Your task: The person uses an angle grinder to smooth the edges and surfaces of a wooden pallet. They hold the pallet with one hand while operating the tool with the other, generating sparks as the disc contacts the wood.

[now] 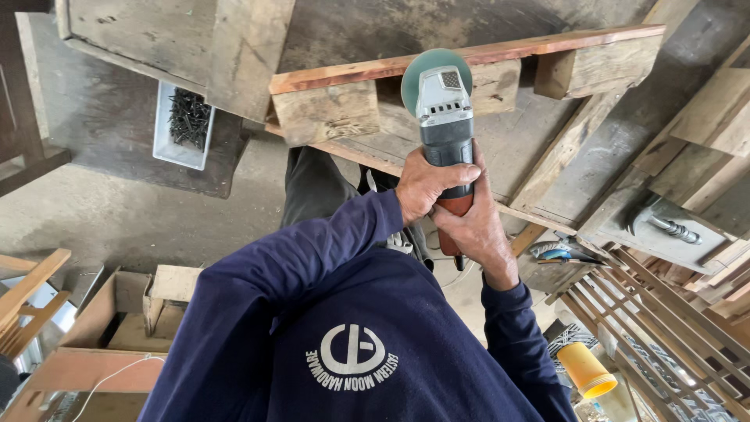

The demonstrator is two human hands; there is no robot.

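Angle grinder [445, 117], grey body, orange rear grip: both hands wrapping around it. Left hand [428, 184] closing over body; right hand [473, 228] gripping rear handle just behind. Green sanding disc [418, 69] pressing against reddish edge of wooden pallet [547, 48] ahead of hands. White tray of dark screws [184, 125] sitting well left of hands. Yellow cup [587, 370] lying below right hand.

Rough, weathered wood on the pallet [469, 86], one reddish edge board looking smoother than the grey blocks under it. Matt silver-grey metal head, dark plastic body and orange grip on the angle grinder [445, 117], with a dull green abrasive disc [418, 70]. Soft navy cloth sleeves, white plastic tray [168, 137] of dark metal screws, dusty concrete floor [156, 211].
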